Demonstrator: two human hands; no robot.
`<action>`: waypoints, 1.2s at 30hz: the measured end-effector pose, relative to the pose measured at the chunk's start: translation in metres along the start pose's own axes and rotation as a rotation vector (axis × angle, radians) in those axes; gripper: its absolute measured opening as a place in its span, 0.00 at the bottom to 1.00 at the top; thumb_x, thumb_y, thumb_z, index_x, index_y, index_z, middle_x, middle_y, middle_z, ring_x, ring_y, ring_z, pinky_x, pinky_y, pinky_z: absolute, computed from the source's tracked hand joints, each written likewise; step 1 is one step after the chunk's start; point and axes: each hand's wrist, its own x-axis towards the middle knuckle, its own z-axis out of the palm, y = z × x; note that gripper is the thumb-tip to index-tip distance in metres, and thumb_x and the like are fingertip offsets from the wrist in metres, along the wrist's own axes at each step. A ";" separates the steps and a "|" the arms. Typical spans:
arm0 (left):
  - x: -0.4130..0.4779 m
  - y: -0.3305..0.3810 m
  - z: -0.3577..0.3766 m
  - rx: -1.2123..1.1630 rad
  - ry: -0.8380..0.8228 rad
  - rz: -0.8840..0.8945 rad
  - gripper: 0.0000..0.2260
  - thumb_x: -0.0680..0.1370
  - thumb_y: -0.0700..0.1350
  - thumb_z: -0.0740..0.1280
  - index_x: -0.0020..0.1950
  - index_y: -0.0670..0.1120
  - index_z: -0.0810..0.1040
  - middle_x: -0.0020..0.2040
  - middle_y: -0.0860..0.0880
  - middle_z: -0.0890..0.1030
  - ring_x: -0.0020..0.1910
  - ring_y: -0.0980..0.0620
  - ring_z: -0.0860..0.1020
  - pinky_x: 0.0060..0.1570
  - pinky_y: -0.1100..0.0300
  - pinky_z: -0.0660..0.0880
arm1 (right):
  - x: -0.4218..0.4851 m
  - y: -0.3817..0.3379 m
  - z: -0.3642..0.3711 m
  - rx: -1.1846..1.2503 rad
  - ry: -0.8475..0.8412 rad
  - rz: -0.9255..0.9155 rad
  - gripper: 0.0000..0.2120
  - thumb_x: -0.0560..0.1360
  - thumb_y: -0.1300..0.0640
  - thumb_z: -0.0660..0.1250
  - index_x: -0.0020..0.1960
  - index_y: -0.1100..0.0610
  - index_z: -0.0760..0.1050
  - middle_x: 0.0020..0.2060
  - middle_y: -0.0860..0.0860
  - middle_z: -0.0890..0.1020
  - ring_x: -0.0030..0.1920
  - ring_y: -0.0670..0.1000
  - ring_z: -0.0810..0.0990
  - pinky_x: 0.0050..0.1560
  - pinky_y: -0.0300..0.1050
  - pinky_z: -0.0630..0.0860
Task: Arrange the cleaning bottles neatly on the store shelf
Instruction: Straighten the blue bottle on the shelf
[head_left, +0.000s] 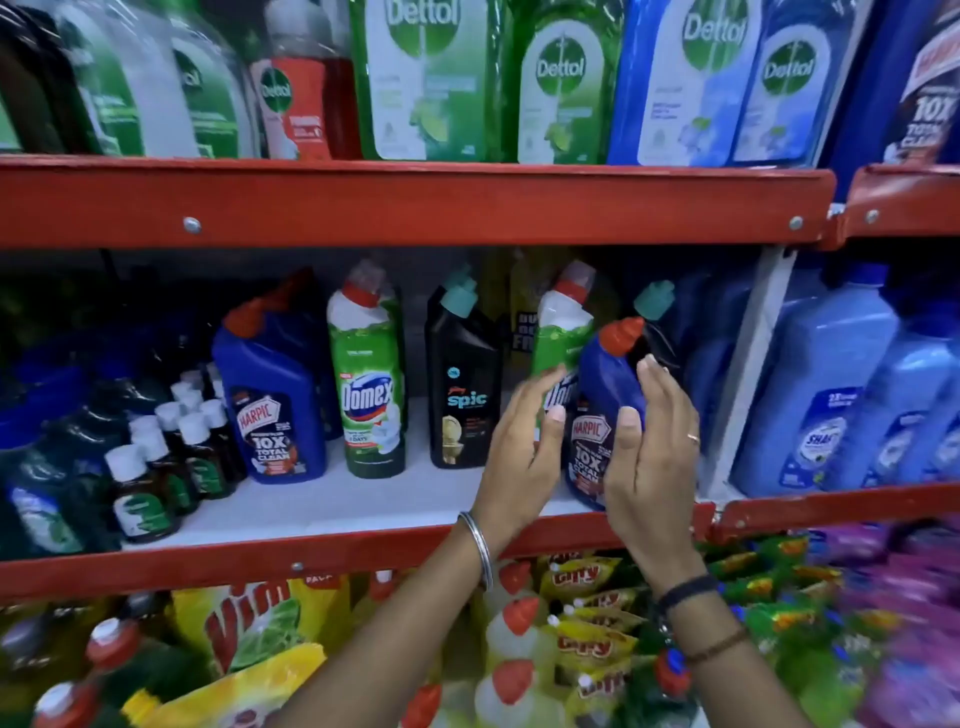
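Right hand (652, 457) cups blue Harpic bottle (605, 410), left hand (524, 447) open, empty — a nudge could topple the green Domex bottle (561, 332) behind.

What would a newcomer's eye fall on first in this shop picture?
Two hands, left hand and right hand, flank a blue Harpic bottle at the front of the middle red shelf. To their left stand a green Domex bottle and a black Spic bottle.

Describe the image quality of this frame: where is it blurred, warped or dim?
Head view: motion blur smears the purple packs at lower right; wide-angle distortion bows the red metal shelf edge; the dark bottles at far left sit in shadow; the blue Harpic bottle between both hands stays fairly sharp.
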 end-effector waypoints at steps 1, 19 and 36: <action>0.000 -0.004 0.006 -0.060 0.007 -0.054 0.16 0.81 0.42 0.57 0.69 0.47 0.69 0.68 0.51 0.74 0.68 0.56 0.71 0.69 0.61 0.66 | -0.003 0.005 0.000 0.015 0.012 0.040 0.23 0.80 0.50 0.49 0.72 0.58 0.62 0.71 0.55 0.68 0.72 0.47 0.61 0.73 0.37 0.54; 0.004 -0.025 0.045 -0.097 0.101 -0.343 0.18 0.76 0.39 0.61 0.67 0.46 0.72 0.59 0.48 0.74 0.57 0.58 0.77 0.62 0.49 0.75 | -0.031 0.070 0.010 0.343 -0.146 0.381 0.21 0.74 0.53 0.67 0.65 0.53 0.68 0.57 0.48 0.79 0.57 0.49 0.78 0.53 0.30 0.72; -0.020 -0.005 -0.069 -0.055 0.252 -0.282 0.23 0.76 0.45 0.65 0.70 0.59 0.68 0.65 0.51 0.79 0.62 0.54 0.78 0.61 0.48 0.77 | -0.027 -0.031 0.050 0.645 -0.197 0.319 0.20 0.73 0.56 0.67 0.65 0.55 0.71 0.57 0.50 0.73 0.60 0.45 0.77 0.56 0.32 0.74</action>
